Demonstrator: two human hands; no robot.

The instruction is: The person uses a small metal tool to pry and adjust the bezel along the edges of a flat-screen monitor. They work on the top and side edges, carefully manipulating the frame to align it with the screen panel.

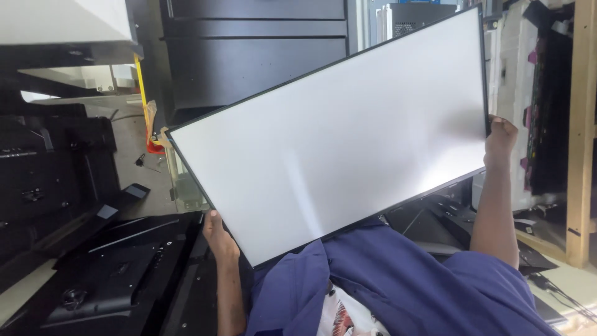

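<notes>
White panel (336,137), tilted, between left hand (217,233), right hand (500,140)

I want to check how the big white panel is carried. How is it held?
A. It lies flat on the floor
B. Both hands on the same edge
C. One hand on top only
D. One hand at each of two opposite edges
D: the left hand holds the lower left edge of the white panel, and the right hand holds the right edge, so the panel is tilted in the air.
</notes>
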